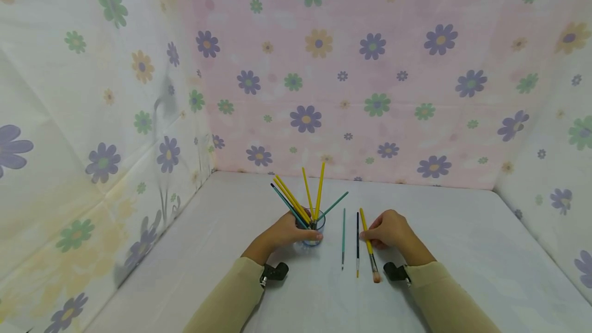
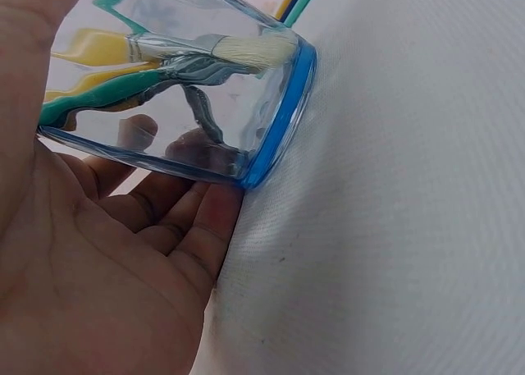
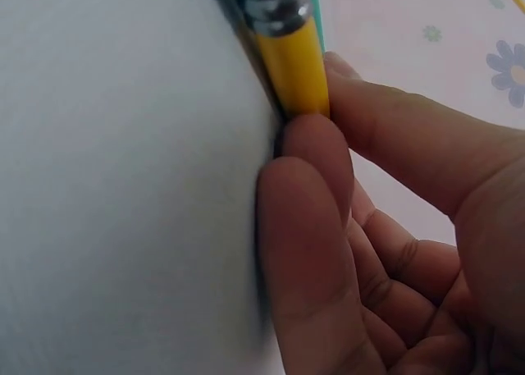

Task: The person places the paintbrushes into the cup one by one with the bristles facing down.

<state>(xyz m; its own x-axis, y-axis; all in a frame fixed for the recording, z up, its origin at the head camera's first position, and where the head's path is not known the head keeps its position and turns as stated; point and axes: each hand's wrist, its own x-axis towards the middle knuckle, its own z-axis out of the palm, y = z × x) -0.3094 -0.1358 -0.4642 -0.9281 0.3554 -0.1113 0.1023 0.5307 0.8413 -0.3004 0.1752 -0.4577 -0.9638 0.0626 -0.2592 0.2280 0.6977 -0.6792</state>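
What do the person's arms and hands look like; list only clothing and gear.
Both arms wear long beige sleeves, the left sleeve and the right sleeve reaching the wrists. The left hand and right hand are bare, without gloves. A small black device is strapped at each wrist: left, right.

From my remote seat, the cup (image 1: 314, 230) stands on the table (image 1: 462, 251) near its centre, with a bunch of brushes (image 1: 305, 197) in it leaning out toward 10, 12 and 2 o'clock. My left hand (image 1: 282, 234) wraps the cup from its 9 o'clock side. At the cup's 3 o'clock three brushes lie side by side on the table: a thin brush (image 1: 343, 238), then a second thin brush (image 1: 357, 243), then the thick brush (image 1: 369, 244) farthest out. My right hand (image 1: 393, 231) pinches that last one from its 3 o'clock side.
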